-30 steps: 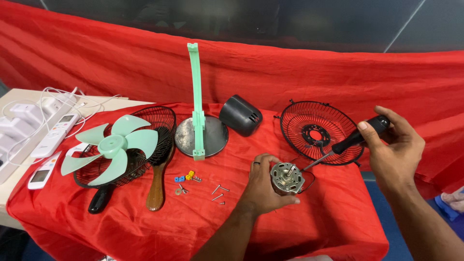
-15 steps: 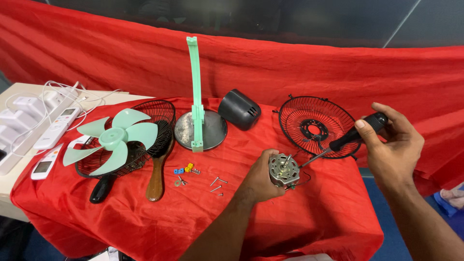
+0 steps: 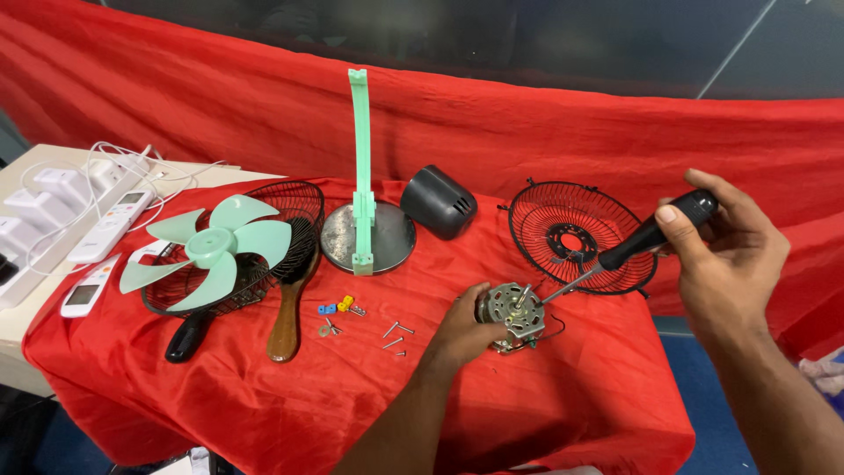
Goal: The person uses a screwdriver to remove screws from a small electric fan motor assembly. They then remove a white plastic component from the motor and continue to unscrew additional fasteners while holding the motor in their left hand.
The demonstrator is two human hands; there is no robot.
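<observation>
My left hand (image 3: 459, 332) grips a small metal fan motor (image 3: 512, 312) that rests on the red cloth. My right hand (image 3: 725, 255) is closed around the black handle of a screwdriver (image 3: 649, 237); its thin shaft slants down to the left and its tip meets the top of the motor. Behind the motor a black wire fan guard (image 3: 571, 233) leans on the cloth.
A green fan stand on a round metal base (image 3: 367, 239), a black motor cover (image 3: 438, 201), green fan blades (image 3: 214, 249) on another wire guard, a wooden hairbrush (image 3: 289, 303), loose screws (image 3: 396, 339) and small coloured bits (image 3: 338, 306) lie on the cloth. White remotes and chargers (image 3: 97, 237) sit left.
The view has shifted slightly. My right hand has tilted the screwdriver a little; my left hand stays on the motor.
</observation>
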